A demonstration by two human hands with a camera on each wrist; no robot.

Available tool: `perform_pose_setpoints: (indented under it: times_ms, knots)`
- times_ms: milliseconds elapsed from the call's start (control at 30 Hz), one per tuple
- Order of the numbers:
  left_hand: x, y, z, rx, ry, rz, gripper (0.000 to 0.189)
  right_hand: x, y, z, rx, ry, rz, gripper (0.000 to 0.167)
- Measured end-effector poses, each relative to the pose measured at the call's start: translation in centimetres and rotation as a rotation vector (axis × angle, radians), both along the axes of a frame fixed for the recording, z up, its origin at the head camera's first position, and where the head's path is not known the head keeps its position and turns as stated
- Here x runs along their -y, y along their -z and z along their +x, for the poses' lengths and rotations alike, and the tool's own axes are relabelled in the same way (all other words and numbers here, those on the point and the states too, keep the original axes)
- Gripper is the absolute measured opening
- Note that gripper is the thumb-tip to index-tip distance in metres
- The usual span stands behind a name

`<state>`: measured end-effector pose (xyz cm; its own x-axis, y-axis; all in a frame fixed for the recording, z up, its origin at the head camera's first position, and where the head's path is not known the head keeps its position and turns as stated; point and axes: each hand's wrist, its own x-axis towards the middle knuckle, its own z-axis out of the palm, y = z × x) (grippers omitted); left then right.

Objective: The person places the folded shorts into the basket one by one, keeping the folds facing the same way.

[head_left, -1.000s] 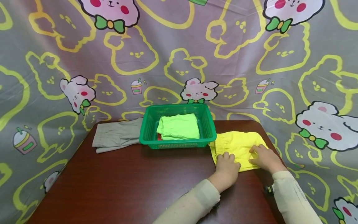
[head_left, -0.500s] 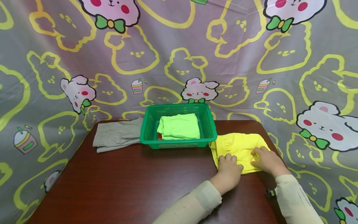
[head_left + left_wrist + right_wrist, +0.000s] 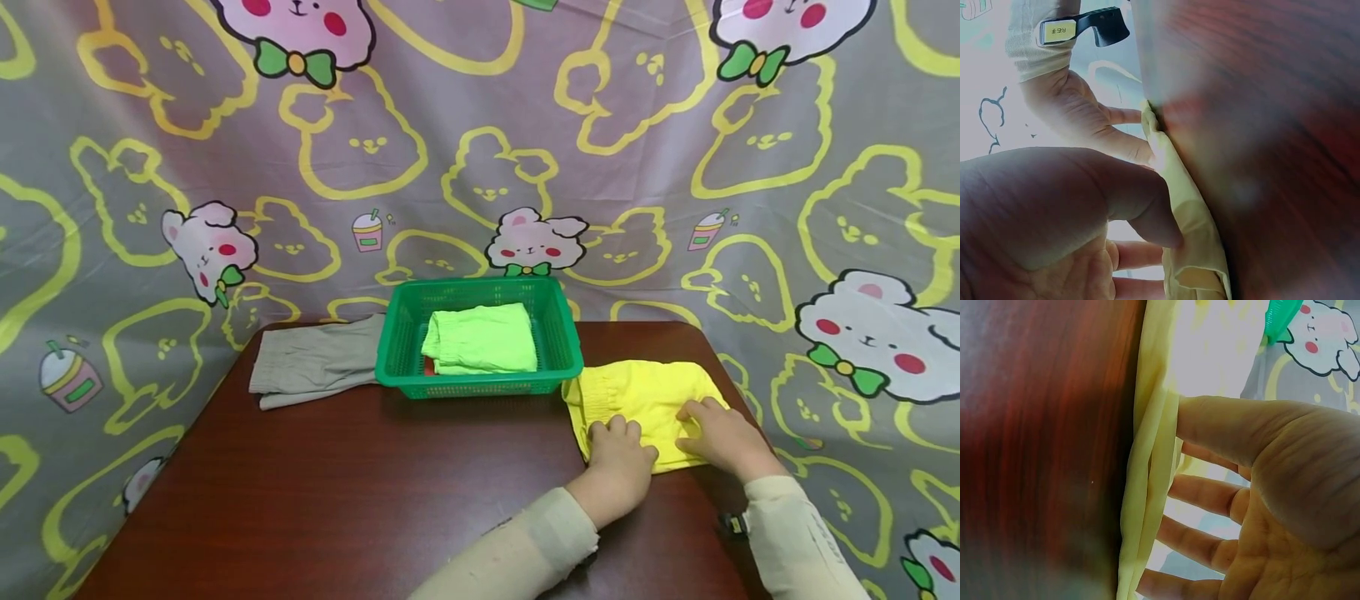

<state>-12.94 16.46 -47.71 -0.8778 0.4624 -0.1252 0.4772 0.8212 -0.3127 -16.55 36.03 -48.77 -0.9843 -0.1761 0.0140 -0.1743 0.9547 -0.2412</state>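
Folded yellow shorts point(image 3: 651, 400) with a gathered elastic waistband lie flat on the table, right of the green basket. My left hand point(image 3: 618, 468) rests on their near left part, fingertips and thumb pressing down on the cloth. On the right part, the fingertips of my right hand point(image 3: 726, 442) touch the top layer. In the right wrist view its thumb and fingers point(image 3: 1200, 540) reach fairly straight down to the layered yellow fabric point(image 3: 1147, 469). The left wrist view shows the left thumb point(image 3: 1154, 212) against the cloth edge.
A green plastic basket point(image 3: 480, 385) stands at the back middle, holding a folded lime-green garment point(image 3: 483, 340) with something red under it. A grey garment point(image 3: 315, 362) lies left of it. Behind the dark wooden table point(image 3: 337, 500) hangs a patterned curtain point(image 3: 420, 117).
Both hands and the yellow shorts have slid a little toward the near edge and slightly right. The basket and the grey garment stay in place.
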Motion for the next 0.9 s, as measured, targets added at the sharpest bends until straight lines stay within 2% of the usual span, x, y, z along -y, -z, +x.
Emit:
perform_pose_setpoints:
  times_ms: [500,900]
  knots:
    - [0.3,-0.1,0.4,0.024,0.006,0.0,0.024,0.5,0.0,1.0,-0.02,-0.009,-0.015,0.039]
    - [0.3,-0.5,1.6,0.011,0.021,-0.054,0.022,0.7,0.0,1.7,-0.033,-0.025,-0.011,0.037]
